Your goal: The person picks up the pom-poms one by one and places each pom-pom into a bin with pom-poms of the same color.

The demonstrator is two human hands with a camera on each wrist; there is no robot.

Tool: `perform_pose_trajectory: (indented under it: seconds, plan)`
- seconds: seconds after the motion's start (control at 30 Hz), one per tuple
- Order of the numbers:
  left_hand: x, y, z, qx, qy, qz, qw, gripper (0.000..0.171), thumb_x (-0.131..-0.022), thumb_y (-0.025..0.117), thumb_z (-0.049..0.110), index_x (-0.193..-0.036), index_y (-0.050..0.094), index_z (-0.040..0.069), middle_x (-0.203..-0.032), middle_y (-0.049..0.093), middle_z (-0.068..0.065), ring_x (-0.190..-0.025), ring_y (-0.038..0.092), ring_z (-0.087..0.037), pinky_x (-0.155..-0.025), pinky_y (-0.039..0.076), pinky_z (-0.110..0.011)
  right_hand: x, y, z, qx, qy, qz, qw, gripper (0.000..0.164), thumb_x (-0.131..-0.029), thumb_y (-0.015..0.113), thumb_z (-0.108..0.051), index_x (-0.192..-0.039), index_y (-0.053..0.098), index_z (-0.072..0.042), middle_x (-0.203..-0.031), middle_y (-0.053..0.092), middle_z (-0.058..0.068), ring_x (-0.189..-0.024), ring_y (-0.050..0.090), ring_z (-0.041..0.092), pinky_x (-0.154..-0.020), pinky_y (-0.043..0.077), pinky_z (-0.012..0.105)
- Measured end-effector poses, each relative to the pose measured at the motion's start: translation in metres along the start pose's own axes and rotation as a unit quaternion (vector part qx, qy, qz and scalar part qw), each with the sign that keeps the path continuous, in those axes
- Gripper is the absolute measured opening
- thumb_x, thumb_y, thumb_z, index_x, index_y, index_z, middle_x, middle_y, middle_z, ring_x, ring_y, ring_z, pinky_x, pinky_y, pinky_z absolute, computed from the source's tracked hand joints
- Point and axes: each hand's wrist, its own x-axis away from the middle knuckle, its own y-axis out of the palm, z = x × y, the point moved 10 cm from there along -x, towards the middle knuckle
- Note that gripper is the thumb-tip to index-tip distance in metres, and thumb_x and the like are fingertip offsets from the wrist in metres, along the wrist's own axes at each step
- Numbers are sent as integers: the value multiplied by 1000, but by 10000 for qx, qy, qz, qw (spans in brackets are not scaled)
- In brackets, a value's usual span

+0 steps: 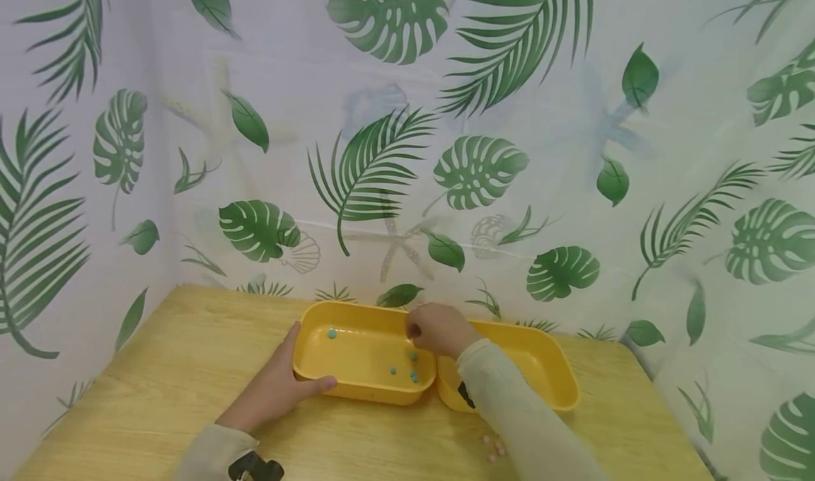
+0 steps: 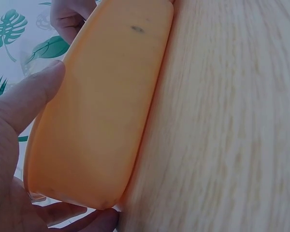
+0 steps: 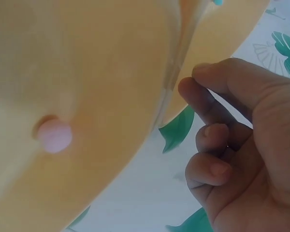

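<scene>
A person is working at a wood-grain table [image 1: 356, 435] with two yellow tubs standing side by side. The left hand [image 1: 279, 384] is gripping the left tub [image 1: 376, 394], its fingers curling around the end and its thumb pressing the near side. A few blue-green beads [image 1: 332, 333] are lying in that tub, most of them toward its right end. The right hand [image 1: 442, 327] is hovering above that end, thumb and forefinger tips drawn close together, the other fingers curling in. Whether they are pinching a bead I cannot tell; the fingertips hide any gap. A pink bead [image 3: 55, 136] is sitting in the right tub [image 1: 552, 368], and some pink beads [image 1: 500, 452] are lying on the table in front of it. The person seems to be sorting beads by colour, handling the blue-green ones; the next move probably calls for a light, exact fingertip pinch or release.
</scene>
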Motion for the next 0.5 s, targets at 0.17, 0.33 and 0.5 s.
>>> perform_pose_trajectory:
  seconds: [0.17, 0.33, 0.5]
  plan:
    - [1, 0, 2, 9, 18, 12, 10000, 131, -82, 82, 60, -165, -1, 3, -170, 8, -26, -154, 17, -47, -122, 21, -63, -2, 2, -1, -29, -4, -67, 10000, 14, -88, 78, -7, -81, 72, -18, -81, 67, -7, -75, 57, 13, -73, 54, 34]
    - [1, 0, 2, 19, 20, 32, 10000, 131, -82, 82, 60, -165, -1, 3, -170, 9, -25, -155, 17, -46, -122, 20, -63, -1, 5, -3, -34, 22, -169, 9998, 14, -88, 78, -7, -83, 72, -18, -82, 67, -7, -73, 56, 12, -72, 54, 34]
    - [-1, 0, -1, 41, -20, 40, 10000, 131, -81, 82, 61, -166, -2, 5, -171, 8, -24, -155, 17, -45, -122, 19, -63, -2, 8, -6, -79, 70, -310, 9995, 13, -88, 79, -7, -84, 72, -18, -82, 66, -6, -73, 56, 12, -73, 54, 34]
